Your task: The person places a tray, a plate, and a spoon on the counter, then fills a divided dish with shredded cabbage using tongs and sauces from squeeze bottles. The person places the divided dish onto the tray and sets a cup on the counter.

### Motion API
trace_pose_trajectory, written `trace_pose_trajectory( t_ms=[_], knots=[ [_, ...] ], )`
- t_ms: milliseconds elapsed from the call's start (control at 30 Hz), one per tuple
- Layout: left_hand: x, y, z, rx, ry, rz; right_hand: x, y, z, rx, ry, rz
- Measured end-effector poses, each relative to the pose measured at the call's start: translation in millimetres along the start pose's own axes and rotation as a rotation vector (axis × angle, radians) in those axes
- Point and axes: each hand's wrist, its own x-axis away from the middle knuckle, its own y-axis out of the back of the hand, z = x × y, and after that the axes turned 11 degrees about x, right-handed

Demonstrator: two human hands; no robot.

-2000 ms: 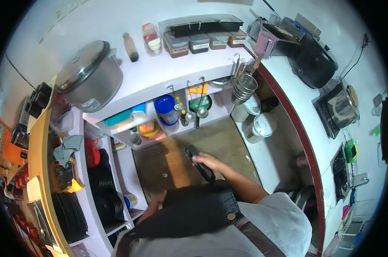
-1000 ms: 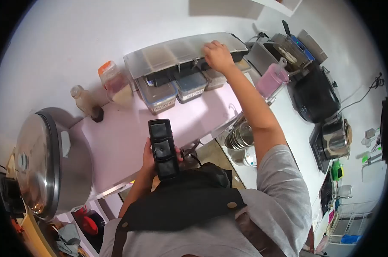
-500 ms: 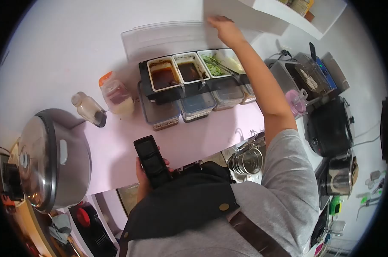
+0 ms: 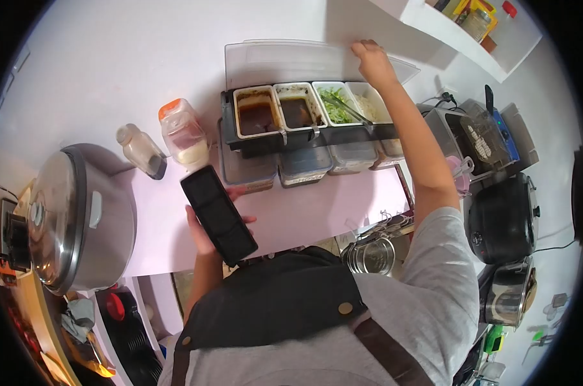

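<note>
My left hand is wrapped around a black tray with three compartments, its fingers showing past both long edges. The tray is tilted over the pink counter. My right hand reaches over the condiment holder, fingers closed at the top edge of its raised clear lid. Two white tubs with dark sauce sit in the holder's left half. Right of them are a tub of shredded greens with tongs across it and a tub of pale shreds, partly behind my forearm.
Lidded plastic containers stand beneath the holder. An orange-capped jar and a bottle are left of it. A large steel cooker occupies the left end. A black pot and a pink cup are at right.
My left hand has lifted the black tray forward and a little left, so more of it shows. The whole view has shifted; my right hand stays at the raised lid.
</note>
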Motion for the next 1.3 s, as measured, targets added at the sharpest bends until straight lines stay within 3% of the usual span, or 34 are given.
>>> trace_pose_trajectory(
  t_ms=[100,133,200,267,467,600,667,733,800,933,1000,1167,1267,1300],
  knots=[
    [-31,-20,-9,-0.063,-0.139,0.143,-6,1,-3,0.065,-0.004,-0.099],
    [-39,-23,-11,-0.059,-0.225,0.200,-8,-1,-3,0.014,0.014,-0.029],
    [-53,-25,-15,-0.042,-0.209,0.249,-6,-2,-1,-0.036,0.032,0.040],
    [-57,-25,-18,-0.028,-0.209,0.299,-4,-5,4,-0.092,-0.048,0.294],
    [-47,-7,-4,-0.023,-0.243,0.241,4,-9,13,-0.092,-0.090,0.210],
    [-23,16,12,0.107,-0.115,0.165,8,-5,10,-0.143,-0.105,0.169],
    [-13,23,20,0.174,-0.035,0.136,9,4,7,-0.173,-0.102,0.031],
    [-6,25,26,0.236,0.097,0.170,9,27,9,-0.163,-0.200,0.104],
    [-3,20,32,0.271,0.159,0.183,15,60,27,-0.032,-0.341,0.631],
    [-10,14,47,0.206,0.324,0.256,39,75,58,-0.063,-0.253,0.981],
    [-12,-4,63,0.014,0.279,0.093,56,60,58,-0.059,-0.234,0.903],
    [-22,-11,80,-0.006,0.339,0.197,70,86,46,0.000,-0.279,0.649],
    [-22,-12,82,0.121,0.456,0.253,83,119,55,-0.102,-0.461,0.557],
    [-24,-8,82,0.111,0.496,0.270,94,114,61,-0.147,-0.478,0.371]
  ],
)
